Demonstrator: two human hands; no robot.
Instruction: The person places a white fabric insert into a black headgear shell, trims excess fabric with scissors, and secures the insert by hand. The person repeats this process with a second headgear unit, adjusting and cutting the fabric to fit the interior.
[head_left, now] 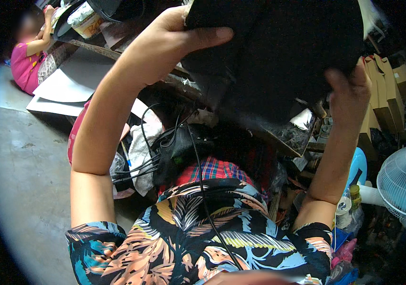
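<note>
A large black piece (279, 57), dark and flat like a sheet of fabric or leather, is raised in front of me at the top of the view. My left hand (184, 40) grips its left edge, with the thumb lying across the near face and the other fingers hidden behind. At its lower right edge, my right hand (352, 88) is closed on it, thumb on the near side and slightly blurred. Both arms are stretched forward. Too little detail shows in the black surface to tell exactly what it is.
Behind the piece stands a cluttered workbench (283, 142). White sheets (65, 88) lie at the left, near a seated person in pink (27, 66). Brown cardboard pieces (386, 95) and a blue-and-white fan (397, 180) are on the right. Black cables (139, 166) hang by my lap.
</note>
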